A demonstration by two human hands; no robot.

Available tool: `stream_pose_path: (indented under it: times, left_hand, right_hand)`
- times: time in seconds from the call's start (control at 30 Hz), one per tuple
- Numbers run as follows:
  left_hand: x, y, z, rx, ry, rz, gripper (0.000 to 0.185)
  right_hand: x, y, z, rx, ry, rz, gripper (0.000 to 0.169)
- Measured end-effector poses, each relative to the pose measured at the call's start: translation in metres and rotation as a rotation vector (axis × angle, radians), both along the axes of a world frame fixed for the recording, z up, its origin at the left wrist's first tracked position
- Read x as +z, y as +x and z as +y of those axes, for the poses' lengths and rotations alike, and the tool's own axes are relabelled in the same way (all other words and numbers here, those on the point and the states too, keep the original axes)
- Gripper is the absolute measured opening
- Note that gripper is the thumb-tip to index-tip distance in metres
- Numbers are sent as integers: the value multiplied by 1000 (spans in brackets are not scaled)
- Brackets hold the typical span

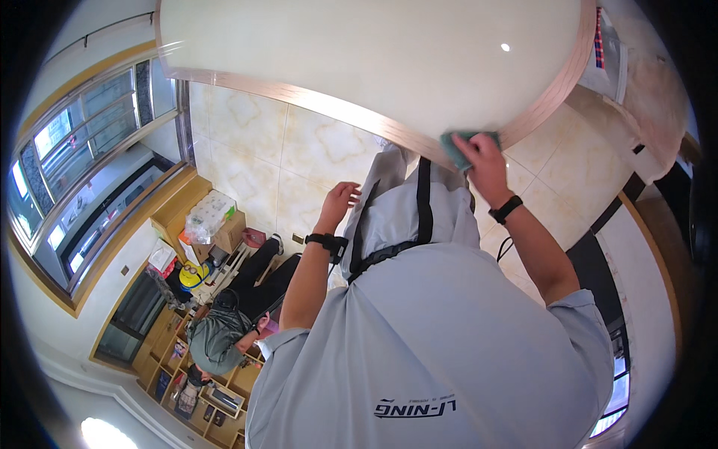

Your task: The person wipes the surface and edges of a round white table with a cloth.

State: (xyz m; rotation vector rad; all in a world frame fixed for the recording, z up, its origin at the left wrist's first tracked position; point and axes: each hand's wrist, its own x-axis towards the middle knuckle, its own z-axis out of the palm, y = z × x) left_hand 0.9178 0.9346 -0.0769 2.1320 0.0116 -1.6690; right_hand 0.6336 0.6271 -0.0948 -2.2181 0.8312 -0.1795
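Note:
My right hand grips a dark green cloth and presses it on the edge of a table. The cloth lies over the pinkish wood-grain border and touches the cream tabletop. That top is glossy, with a bright light reflected in it. Lower and to the left, my left hand hangs beside my grey trouser leg, below the table edge. Its fingers are slightly curled and a little apart, with nothing in them. Both wrists wear black bands.
Marble-patterned floor tiles run under the table. At left, another person sits by wooden shelves. A plastic-wrapped pack of paper rolls, a cardboard box and a yellow cartoon-faced item sit nearby. A covered sofa-like piece stands right.

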Motion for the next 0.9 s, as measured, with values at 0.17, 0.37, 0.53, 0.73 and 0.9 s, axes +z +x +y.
stream_pose_path:
  times: [0.17,0.37,0.53,0.73,0.9]
  left_hand:
    - [-7,20,7,-31,-108,-11,29]
    - [-5,57,57,-40,-198,-27,29]
    - [-32,74,162,71,-82,-4,29]
    - [-23,87,256,174,34,28,30]
    - [-23,82,293,296,-13,-13,28]
  right_hand:
    - [-16,-17,-3,120,-74,74,65]
    - [-44,-6,-34,-718,-369,172,25]
    - [-19,96,124,-423,-210,63,60]
    - [5,103,146,-327,-97,-67,63]
    - [-19,43,111,-675,-353,-12,45]
